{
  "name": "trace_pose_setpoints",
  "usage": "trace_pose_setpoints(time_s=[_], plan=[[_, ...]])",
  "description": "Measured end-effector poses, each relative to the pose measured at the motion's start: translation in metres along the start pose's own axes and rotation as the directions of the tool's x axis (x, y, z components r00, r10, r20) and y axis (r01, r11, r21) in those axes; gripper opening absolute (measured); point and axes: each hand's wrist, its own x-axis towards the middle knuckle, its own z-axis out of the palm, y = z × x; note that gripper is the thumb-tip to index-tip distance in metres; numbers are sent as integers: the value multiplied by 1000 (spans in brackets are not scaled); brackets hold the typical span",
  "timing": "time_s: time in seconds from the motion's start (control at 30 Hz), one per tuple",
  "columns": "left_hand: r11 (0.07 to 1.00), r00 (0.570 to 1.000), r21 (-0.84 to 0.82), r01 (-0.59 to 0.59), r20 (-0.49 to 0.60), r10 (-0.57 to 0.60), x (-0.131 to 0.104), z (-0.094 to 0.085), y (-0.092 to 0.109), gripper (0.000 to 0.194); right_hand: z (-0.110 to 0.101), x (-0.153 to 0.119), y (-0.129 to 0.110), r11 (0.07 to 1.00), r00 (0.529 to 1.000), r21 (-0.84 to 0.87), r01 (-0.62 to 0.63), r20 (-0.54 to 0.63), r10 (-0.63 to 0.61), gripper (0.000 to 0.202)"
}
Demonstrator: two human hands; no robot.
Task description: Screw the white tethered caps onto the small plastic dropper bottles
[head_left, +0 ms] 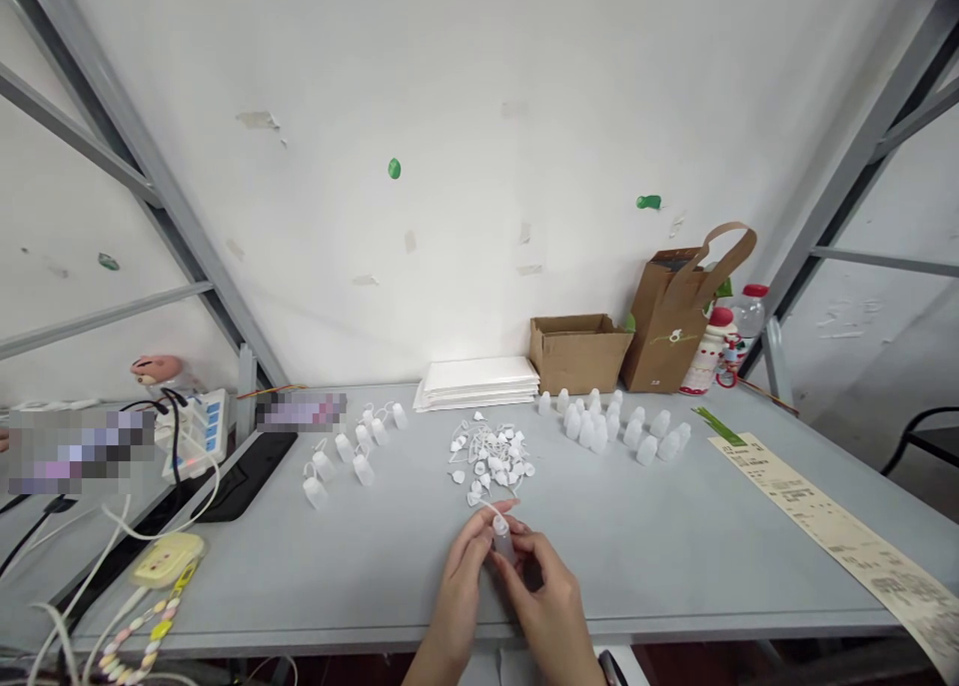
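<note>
Close to the front edge of the table, both hands meet around one small translucent plastic bottle (502, 543), which stands roughly upright. My right hand (545, 581) grips its body between thumb and fingers. Against its left side and neck close the fingers of my left hand (466, 558). A thin white strap (490, 507) curves from the bottle's neck over the left fingertips; the fingers partly hide its cap end. Just beyond lies a loose pile of white caps with straps (494, 456). Several capless bottles (597, 431) stand to the right, and several strapped bottles (364, 468) to the left.
At the back are a stack of white envelopes (479, 381), an open cardboard box (580, 356) and a brown paper bag (659, 332). A long printed paper strip (824, 526) hangs over the right front edge. A black phone (251, 476), cables and a power strip (206, 431) lie left.
</note>
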Motion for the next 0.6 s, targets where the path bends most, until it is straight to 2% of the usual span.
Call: trace_pose_setpoints(time_s=[0.27,0.43,0.6], plan=[[991,1000,-135,3,-30,-7,2,5,-6,26,-2,3,-2,992,995,76,-101,31,99,11],[994,1000,-108,-23,8,24,-2,8,-1,25,-1,2,-1,999,999,31,-34,0,34,10],[999,998,-19,-42,-51,41,-4,14,7,23,1,-1,0,999,1000,-32,21,-2,-21,15]])
